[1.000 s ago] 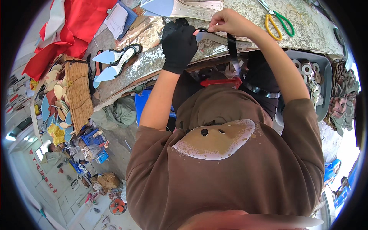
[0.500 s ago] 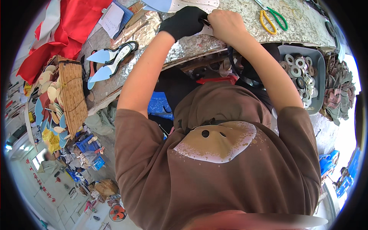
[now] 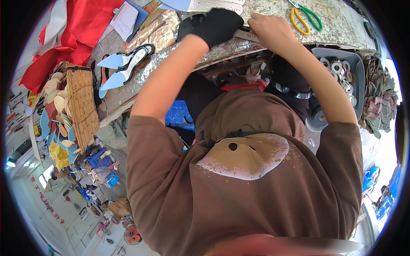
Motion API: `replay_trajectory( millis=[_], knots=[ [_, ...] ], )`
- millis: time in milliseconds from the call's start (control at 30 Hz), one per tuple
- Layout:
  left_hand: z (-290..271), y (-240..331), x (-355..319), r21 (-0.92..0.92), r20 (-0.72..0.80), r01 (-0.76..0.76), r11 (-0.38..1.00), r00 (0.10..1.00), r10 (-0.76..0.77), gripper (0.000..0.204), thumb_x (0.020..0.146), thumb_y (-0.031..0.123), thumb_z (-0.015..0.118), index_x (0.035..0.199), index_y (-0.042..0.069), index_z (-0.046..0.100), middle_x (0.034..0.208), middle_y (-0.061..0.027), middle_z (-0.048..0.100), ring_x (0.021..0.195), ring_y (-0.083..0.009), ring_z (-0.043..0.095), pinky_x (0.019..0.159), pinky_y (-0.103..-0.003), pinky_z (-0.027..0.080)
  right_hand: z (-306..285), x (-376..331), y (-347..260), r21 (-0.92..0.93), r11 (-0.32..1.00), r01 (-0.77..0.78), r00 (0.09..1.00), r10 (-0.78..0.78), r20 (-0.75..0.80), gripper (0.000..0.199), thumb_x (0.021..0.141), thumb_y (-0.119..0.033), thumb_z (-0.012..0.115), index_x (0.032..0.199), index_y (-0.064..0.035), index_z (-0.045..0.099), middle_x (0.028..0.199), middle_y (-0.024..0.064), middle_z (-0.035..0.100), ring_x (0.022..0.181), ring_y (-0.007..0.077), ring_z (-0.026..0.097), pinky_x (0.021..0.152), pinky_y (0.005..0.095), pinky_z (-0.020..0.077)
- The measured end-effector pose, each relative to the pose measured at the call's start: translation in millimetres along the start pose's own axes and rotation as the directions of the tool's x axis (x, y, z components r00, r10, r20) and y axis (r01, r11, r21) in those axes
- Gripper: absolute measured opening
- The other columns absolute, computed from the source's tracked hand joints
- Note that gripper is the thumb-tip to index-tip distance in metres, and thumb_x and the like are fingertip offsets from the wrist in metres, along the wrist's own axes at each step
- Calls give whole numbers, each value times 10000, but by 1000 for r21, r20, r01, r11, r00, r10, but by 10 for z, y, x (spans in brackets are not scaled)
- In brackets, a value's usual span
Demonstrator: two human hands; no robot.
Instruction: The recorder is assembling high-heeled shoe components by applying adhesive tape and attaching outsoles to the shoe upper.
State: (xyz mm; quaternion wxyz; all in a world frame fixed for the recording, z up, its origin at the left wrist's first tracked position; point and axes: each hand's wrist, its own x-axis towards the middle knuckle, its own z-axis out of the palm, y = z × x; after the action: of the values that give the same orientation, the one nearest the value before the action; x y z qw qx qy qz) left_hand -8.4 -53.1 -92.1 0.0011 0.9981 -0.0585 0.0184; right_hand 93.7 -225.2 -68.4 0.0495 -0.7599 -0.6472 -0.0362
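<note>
The left hand (image 3: pixel 222 27) is grasping a pale sole (image 3: pixel 247 36).
At the near desk (image 3: pixel 333 32) edge, the right hand's (image 3: pixel 273 32) grip cannot be told; steady left support should be helping.

My left hand (image 3: pixel 221 27), in a black fabric glove, sits just beside my bare right hand (image 3: pixel 272 33) over the worn, speckled worktable (image 3: pixel 341 32). A narrow, pale, dark-edged piece (image 3: pixel 247 36) shows between them; I cannot see how firmly my curled fingers hold it. Beyond my right hand lie metal scissors with yellow and green handles (image 3: pixel 297 5). To my left rests a crinkled tan sheet (image 3: pixel 156 32); at my right, white rolls (image 3: pixel 337 67) fill a grey plastic bin (image 3: pixel 360 81).
</note>
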Motion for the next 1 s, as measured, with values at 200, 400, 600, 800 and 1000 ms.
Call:
replay_trajectory(
  millis=[200, 400, 600, 800, 1000],
  knots=[
    [-11, 168, -89, -175, -56, 48, 983, 997, -59, 210, 810, 155, 585, 961, 189, 727, 867, -107, 704, 802, -307, 690, 696, -426, 549, 24, -95, 56, -37, 997, 62, 996, -65, -67, 95, 827, -110, 627, 882, -48, 581, 899, 79, 593, 795, 294, 660, 613, 407, 532],
    [-126, 220, -44, -213, -85, 85, 973, 991, -105, 193, 835, 243, 600, 983, 216, 720, 897, -72, 703, 846, -282, 684, 741, -429, 542, 48, -389, 414, 119, 990, 82, 993, -71, -91, 91, 868, -141, 614, 889, -69, 564, 854, 65, 553, 748, 296, 634, 598, 421, 497],
    [-69, 429, 211, -178, 159, 41, 983, 987, -13, 312, 818, 412, 619, 951, 148, 720, 868, -96, 692, 842, -307, 681, 747, -449, 539, 59, -411, 449, 539, 820, 192, 945, -7, -326, 200, 880, -224, 659, 836, -68, 541, 794, 79, 558, 706, 321, 604, 596, 415, 453],
    [-449, 683, -113, -356, 79, 36, 934, 997, -9, 408, 863, 474, 590, 838, 83, 701, 772, -145, 646, 766, -344, 652, 668, -447, 507, -191, -685, 500, 727, 661, -186, 976, 207, 61, 448, 861, -279, 736, 674, 5, 445, 547, 51, 330, 533, 159, 383, 518, 317, 326],
    [-887, 987, -804, -524, -149, 64, 849, 975, -165, 298, 790, 308, 728, 792, 30, 620, 698, -131, 556, 648, -341, 572, 588, -404, 437, -457, -941, 195, 921, 342, -186, 969, 220, 114, 381, 875, -243, 741, 645, -19, 535, 551, -60, 441, 541, 28, 339, 481, 239, 276]
  ],
)
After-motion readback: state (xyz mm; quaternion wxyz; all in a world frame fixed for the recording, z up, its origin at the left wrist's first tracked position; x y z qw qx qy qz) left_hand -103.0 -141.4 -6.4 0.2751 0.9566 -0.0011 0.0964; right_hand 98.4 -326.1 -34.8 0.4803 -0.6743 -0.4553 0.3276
